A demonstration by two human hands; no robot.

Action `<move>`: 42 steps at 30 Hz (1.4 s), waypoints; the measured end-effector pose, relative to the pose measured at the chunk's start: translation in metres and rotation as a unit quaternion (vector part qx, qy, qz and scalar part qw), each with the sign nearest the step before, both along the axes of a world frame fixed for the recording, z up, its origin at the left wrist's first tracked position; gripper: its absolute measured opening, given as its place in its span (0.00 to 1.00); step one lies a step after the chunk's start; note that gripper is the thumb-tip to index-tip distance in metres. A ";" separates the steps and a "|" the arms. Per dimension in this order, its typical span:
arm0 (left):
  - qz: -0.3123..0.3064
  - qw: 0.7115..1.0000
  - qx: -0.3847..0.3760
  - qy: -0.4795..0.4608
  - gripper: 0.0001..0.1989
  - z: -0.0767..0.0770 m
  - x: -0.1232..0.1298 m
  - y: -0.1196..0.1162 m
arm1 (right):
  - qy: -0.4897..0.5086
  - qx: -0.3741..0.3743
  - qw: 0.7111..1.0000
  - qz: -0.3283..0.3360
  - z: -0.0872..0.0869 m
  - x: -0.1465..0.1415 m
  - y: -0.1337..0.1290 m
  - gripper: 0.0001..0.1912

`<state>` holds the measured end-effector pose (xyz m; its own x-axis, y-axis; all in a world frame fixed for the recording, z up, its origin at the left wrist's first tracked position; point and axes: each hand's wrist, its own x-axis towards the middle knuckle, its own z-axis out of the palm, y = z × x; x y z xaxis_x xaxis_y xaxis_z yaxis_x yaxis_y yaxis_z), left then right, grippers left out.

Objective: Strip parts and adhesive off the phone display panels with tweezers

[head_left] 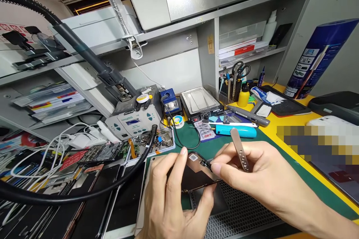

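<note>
Two bare hands work over one phone-sized panel above a cluttered surface (270, 129): the left hand (171, 194) grips the panel (193, 179) between thumb and fingers, while the right hand (246, 173) is closed around one pair of metal tweezers (240, 151), its thumb and fingertips at the panel's right-hand part. One square code label (193, 157) shows near the panel's far edge; the tips of the tweezers are hidden. Beneath lies one perforated plate (249, 211), and to the left flat dark slabs (95, 194) crowd together, too tightly packed to count. Farther back, one turquoise tool (236, 131) lies on one green mat (316, 183), across from one tray (171, 148) of small parts too numerous to count. Behind them stand one grey control unit (134, 123), one blue stand (167, 97), one metal-topped heating unit (200, 101) and one yellow bottle (243, 97), with one tall blue can (319, 59) at right. Farthest off, one white spray bottle (269, 30) stands on a shelf (259, 55).
</note>
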<state>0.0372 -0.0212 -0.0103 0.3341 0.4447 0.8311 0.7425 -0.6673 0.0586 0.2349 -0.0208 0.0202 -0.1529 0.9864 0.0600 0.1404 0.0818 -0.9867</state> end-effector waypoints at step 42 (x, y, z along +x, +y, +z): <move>-0.125 0.983 -0.005 -0.138 0.36 -0.018 0.007 0.005 | -0.131 0.468 0.871 -0.067 -0.013 -0.012 -0.019 0.09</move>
<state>0.0444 -0.0161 -0.0282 0.1971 0.3868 0.9008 0.5106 -0.8249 0.2425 0.2232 -0.0399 0.0072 -0.1691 0.5336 0.8287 0.4207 0.7994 -0.4289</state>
